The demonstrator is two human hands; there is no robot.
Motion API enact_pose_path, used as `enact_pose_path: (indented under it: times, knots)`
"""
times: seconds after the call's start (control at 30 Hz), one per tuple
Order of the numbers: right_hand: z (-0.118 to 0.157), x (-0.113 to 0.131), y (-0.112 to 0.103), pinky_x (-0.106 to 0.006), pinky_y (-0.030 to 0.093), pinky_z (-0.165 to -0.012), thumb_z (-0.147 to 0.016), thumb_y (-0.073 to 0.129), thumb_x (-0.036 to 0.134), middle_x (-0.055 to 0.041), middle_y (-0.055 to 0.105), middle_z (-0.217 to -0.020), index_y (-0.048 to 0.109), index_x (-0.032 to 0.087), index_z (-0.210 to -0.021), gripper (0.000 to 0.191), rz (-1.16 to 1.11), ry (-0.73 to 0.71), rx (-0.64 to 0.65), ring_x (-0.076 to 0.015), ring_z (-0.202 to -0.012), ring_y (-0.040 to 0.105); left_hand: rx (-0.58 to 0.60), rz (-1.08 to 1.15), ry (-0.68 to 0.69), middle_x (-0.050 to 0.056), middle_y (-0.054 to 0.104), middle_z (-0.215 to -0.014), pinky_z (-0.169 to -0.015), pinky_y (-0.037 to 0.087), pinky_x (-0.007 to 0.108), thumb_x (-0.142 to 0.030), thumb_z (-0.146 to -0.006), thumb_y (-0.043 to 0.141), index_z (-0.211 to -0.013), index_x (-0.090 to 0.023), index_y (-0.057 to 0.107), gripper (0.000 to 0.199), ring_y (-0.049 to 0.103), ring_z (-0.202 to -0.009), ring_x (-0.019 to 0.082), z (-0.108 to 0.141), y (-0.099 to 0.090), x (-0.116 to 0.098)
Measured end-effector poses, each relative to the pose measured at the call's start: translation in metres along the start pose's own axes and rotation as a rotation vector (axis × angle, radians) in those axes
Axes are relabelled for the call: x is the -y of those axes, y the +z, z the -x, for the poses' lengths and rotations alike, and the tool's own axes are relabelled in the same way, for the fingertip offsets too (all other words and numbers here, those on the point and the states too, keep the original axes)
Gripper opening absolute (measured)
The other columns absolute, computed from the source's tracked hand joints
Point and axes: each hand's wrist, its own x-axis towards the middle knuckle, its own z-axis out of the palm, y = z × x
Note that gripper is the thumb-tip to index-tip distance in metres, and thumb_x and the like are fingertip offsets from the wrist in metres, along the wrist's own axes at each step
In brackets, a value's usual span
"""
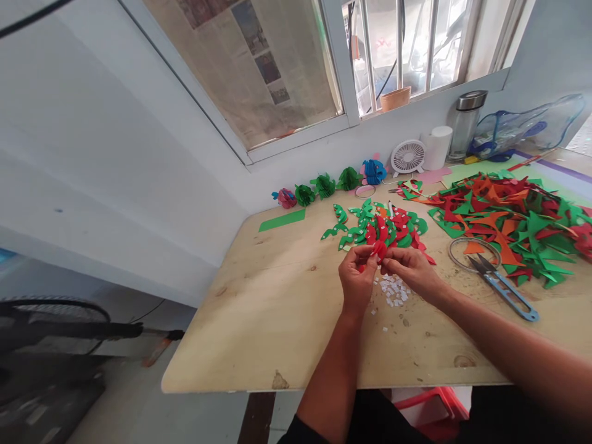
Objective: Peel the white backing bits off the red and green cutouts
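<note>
A small curved red paper piece (380,249) is pinched in the fingers of my left hand (357,274), above the table. From the other side, my right hand (413,269) closes its thumb and fingers at the right edge of that piece. Just below my hands lies a scatter of small white paper squares (394,291). Beyond them is a pile of green and red paper cutouts (361,229), many with white squares on them.
Thread snips (509,290) lie by a metal ring (475,253) on the right. Behind them spreads a big heap of paper scraps (513,222). Along the wall stand folded paper fish (374,171), a small fan (407,156) and a glass bottle (466,129).
</note>
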Motion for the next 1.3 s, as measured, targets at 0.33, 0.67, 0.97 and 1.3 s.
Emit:
enact_pose_path:
  times: [0.33,0.67,0.97,1.3]
  knots:
    - [-0.001,-0.001,0.000,-0.025,0.041,-0.054,-0.077,0.053,0.040,-0.0024,0.061,-0.057,0.061,0.016,-0.064,0.029,-0.065,0.062,-0.054,-0.0139,-0.057,0.054,0.024,0.047,-0.019,0.004,0.065,-0.080,-0.065,0.050,0.024,-0.032,-0.071,0.066,-0.086,-0.014,0.063,0.024,0.061,-0.069,0.012,-0.001,0.000,0.001]
    - [-0.003,-0.002,-0.002,-0.024,0.039,-0.053,-0.073,0.056,0.041,-0.0003,0.058,-0.055,0.058,0.017,-0.060,0.028,-0.175,0.107,-0.181,-0.0119,-0.054,0.050,-0.061,-0.346,0.226,0.002,0.062,-0.072,-0.063,0.048,0.022,-0.027,-0.078,0.058,-0.081,-0.016,0.061,0.011,0.058,-0.065,0.011,0.007,0.002,-0.009]
    - [-0.003,-0.004,-0.001,-0.024,0.038,-0.053,-0.072,0.058,0.045,-0.0007,0.058,-0.056,0.059,0.017,-0.060,0.030,-0.165,0.088,-0.208,-0.0124,-0.054,0.049,0.008,-0.531,0.405,0.005,0.065,-0.079,-0.069,0.050,0.027,-0.023,-0.081,0.056,-0.086,-0.018,0.066,0.012,0.061,-0.074,0.014,0.005,0.004,-0.003]
    - [-0.002,-0.006,-0.001,-0.024,0.040,-0.053,-0.076,0.053,0.042,-0.0006,0.057,-0.056,0.059,0.016,-0.060,0.030,-0.003,0.045,-0.174,-0.0129,-0.054,0.049,0.038,-0.482,0.302,0.005,0.064,-0.080,-0.068,0.048,0.027,-0.027,-0.081,0.057,-0.085,-0.019,0.065,0.012,0.059,-0.076,0.016,0.005,0.002,0.002]
